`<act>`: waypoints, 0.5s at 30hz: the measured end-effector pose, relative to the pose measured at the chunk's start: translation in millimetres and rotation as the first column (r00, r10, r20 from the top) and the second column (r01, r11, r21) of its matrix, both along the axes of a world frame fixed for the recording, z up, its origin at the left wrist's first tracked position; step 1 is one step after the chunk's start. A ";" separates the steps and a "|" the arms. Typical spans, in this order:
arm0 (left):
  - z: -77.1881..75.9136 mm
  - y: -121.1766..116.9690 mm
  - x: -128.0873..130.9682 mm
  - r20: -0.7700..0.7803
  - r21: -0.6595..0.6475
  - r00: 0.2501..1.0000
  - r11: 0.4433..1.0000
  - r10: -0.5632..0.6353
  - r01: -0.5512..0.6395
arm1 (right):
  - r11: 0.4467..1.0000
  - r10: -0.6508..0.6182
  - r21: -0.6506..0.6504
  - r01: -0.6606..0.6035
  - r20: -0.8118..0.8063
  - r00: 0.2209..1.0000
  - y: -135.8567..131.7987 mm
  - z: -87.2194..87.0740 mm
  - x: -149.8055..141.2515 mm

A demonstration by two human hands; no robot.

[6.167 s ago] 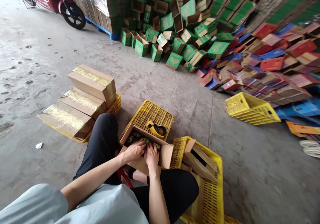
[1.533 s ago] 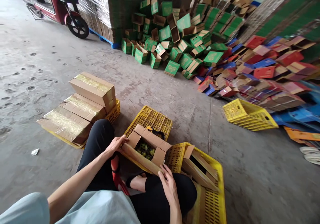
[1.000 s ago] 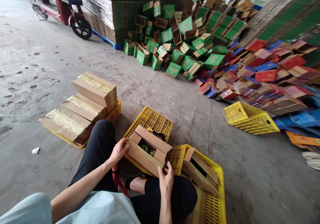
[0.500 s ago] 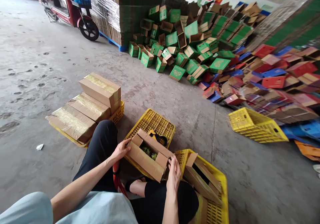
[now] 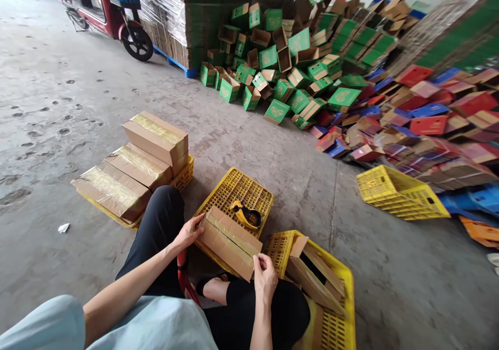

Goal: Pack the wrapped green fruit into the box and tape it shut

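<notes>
A brown cardboard box point(image 5: 230, 241) lies in front of me on an upturned yellow crate point(image 5: 223, 186), its long top flaps folded down with a narrow seam between them. My left hand point(image 5: 190, 233) grips the box's left end, thumb and fingers at the corner. At the right end, the bent fingers of my right hand point(image 5: 265, 277) pinch the box's edge. Just beyond the box, a yellow and black tape dispenser point(image 5: 246, 215) rests on the crate. The box's contents are hidden.
Several taped boxes point(image 5: 134, 168) sit on a yellow crate at left. An open carton point(image 5: 315, 280) leans inside a yellow crate point(image 5: 346, 287) at right. Another yellow crate point(image 5: 401, 194) stands farther right. Green cartons point(image 5: 276, 111) are heaped behind, near a red scooter point(image 5: 109, 17).
The box's top flaps have closed over the green contents that showed inside. My right hand has moved slightly left and down along the box's end; my left hand stays at its end.
</notes>
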State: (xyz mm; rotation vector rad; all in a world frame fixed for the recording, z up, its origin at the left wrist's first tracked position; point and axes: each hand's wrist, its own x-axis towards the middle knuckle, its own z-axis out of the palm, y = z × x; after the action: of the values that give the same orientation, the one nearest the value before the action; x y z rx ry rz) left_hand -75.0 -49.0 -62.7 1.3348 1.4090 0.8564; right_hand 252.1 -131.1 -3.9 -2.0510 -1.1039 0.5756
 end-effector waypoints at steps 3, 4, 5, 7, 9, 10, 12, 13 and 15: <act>2.9 -3.1 3.0 -0.013 0.007 1.000 1.000 0.021 -0.021 | 1.000 0.018 0.000 -0.018 0.051 0.999 2.7 0.9 -0.5; 4.9 -4.2 3.7 -0.028 0.012 0.999 1.000 0.021 -0.021 | 1.000 0.024 -0.003 -0.024 0.054 0.998 3.3 1.1 -0.3; 7.3 -5.4 4.3 -0.053 0.020 0.998 1.000 0.016 -0.015 | 1.000 0.030 -0.006 -0.030 0.053 0.998 3.9 1.3 0.0; 12.8 -8.2 5.2 -0.119 0.047 0.993 0.999 -0.001 0.007 | 0.999 0.036 -0.012 -0.035 0.049 0.998 5.2 1.2 1.0; 18.5 -11.6 6.8 -0.184 0.094 0.983 0.995 -0.019 0.037 | 0.999 0.033 -0.014 -0.032 0.047 0.998 6.8 0.5 2.1; 21.3 -13.6 7.9 -0.213 0.123 0.977 0.991 -0.025 0.053 | 0.999 0.029 -0.015 -0.029 0.046 0.999 7.7 -0.2 2.5; 26.8 -17.6 10.4 -0.289 0.178 0.957 0.981 -0.019 0.073 | 1.000 0.023 -0.017 -0.022 0.044 0.999 9.0 -1.7 2.9; 29.6 -19.3 11.7 -0.337 0.201 0.941 0.976 -0.013 0.085 | 1.000 0.019 -0.018 -0.019 0.041 0.999 9.4 -2.6 2.8; 35.3 -21.4 13.6 -0.439 0.240 0.898 0.963 -0.007 0.125 | 1.000 0.012 -0.019 -0.011 0.034 0.999 9.0 -4.2 1.8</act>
State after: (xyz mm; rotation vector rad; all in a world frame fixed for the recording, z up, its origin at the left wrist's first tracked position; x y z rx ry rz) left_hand -61.4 -70.5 -27.5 1.8561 1.6157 0.7439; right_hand 254.0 -122.0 -8.0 -2.0787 -1.1352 0.5603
